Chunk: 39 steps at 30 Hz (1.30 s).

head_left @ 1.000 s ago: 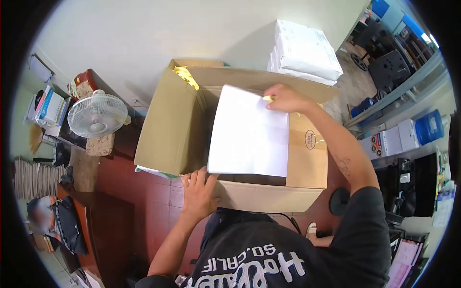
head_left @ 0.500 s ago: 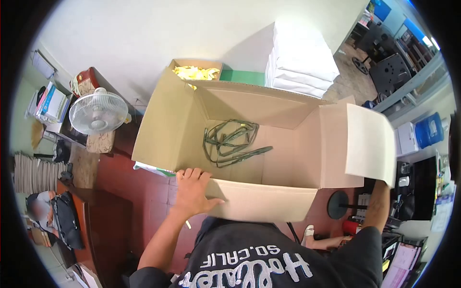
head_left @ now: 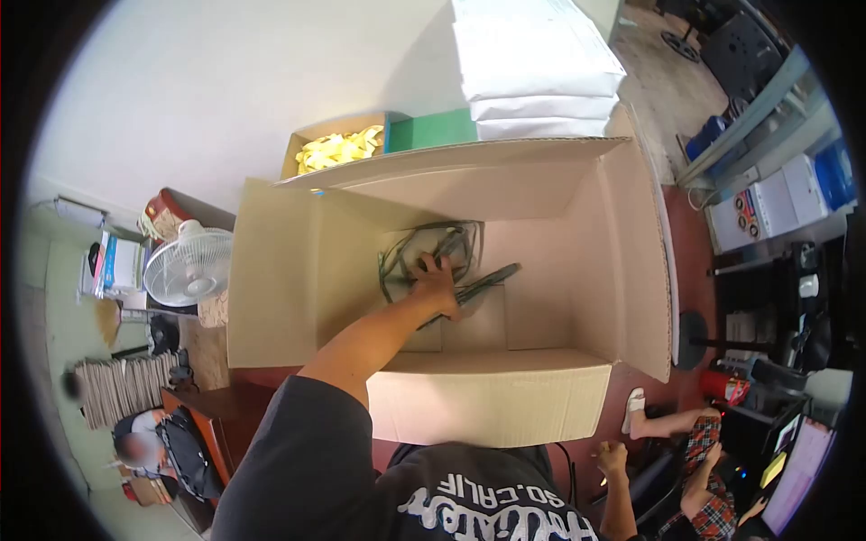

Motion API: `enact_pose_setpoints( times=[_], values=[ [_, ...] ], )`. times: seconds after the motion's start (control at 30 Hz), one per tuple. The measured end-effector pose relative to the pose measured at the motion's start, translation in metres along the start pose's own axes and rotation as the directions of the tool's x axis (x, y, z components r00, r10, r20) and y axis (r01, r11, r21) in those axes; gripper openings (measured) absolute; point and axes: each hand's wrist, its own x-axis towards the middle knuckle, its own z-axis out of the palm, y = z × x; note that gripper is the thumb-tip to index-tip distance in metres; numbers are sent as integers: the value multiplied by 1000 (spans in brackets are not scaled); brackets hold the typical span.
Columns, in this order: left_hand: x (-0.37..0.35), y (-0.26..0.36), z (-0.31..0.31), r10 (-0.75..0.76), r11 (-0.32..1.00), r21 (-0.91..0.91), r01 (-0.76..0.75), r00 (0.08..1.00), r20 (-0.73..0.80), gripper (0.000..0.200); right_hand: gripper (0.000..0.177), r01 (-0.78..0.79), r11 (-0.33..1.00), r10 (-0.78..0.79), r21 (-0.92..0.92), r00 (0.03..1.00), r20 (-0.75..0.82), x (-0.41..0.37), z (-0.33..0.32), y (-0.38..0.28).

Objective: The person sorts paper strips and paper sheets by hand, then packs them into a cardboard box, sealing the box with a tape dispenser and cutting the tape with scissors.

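A large open cardboard box (head_left: 487, 406) with raised flaps stands in front of me. Inside on its floor lies a loose tangle of dark green strapping (head_left: 487, 281). My left hand (head_left: 435, 287) reaches down into the box, its fingers curled around part of the tangle. The palm side is hidden from view. Low on the right, outside the box, my right hand (head_left: 612, 458) hangs with its fingers curled in, and I see nothing in it.
Behind the box are a small carton of yellow strips (head_left: 338, 149), a green surface (head_left: 431, 132) and stacked white packages (head_left: 541, 68). A fan (head_left: 189, 263) stands left. A seated person in plaid (head_left: 705, 442) is at right, another person (head_left: 149, 442) at lower left.
My left hand has left the box's near edge and moved inside onto the strapping. My right hand has come away from the right flap, which now hangs outside. The view has shifted.
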Motion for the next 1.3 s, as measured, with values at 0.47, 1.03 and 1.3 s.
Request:
enact_pose_setpoints(
  times=[0.47, 1.03, 1.3],
  values=[
    [-133, -94, -136, 512, 812, 49, -581, 671, -535, 26, 26, 830, 435, -149, 349, 449, -881, -34, -296, -248],
    [-80, -441, 86, -326, 102, -802, -589, 742, -586, 24, 34, 747, -258, -964, 612, -240, -114, -243, -73, -743],
    [83, -369, 121, 126, 464, -732, -499, 855, -503, 64, 37, 940, 284, -670, -189, 336, 662, -243, 223, -879]
  ],
)
